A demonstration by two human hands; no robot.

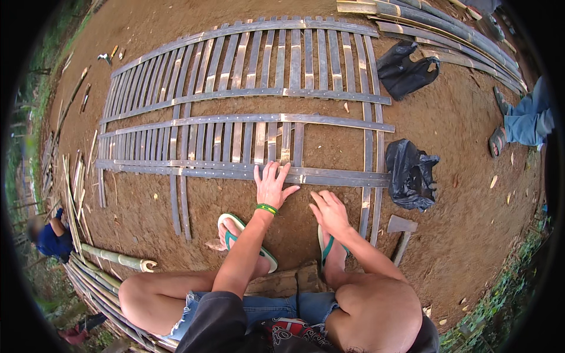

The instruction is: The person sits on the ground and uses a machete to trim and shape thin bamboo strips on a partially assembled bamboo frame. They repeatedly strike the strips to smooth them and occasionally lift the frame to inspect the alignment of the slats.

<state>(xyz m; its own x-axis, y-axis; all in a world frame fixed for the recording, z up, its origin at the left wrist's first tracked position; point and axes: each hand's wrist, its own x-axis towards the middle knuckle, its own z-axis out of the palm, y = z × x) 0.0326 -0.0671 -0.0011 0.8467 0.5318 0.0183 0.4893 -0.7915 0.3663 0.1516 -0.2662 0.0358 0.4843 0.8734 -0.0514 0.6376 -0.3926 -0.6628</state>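
A panel of grey bamboo slats lies flat on brown dirt, held by several long cross strips. My left hand, with a green band at the wrist, presses flat with spread fingers on the nearest cross strip. My right hand hovers just right of it and a little nearer to me, fingers loosely curled and holding nothing. I squat with both feet in green flip-flops right behind the hands.
A hatchet lies on the dirt right of my right foot. Two black plastic bags sit at the panel's right edge. Bamboo poles are stacked at top right and lower left. Another person's legs are at right; a person in blue crouches at left.
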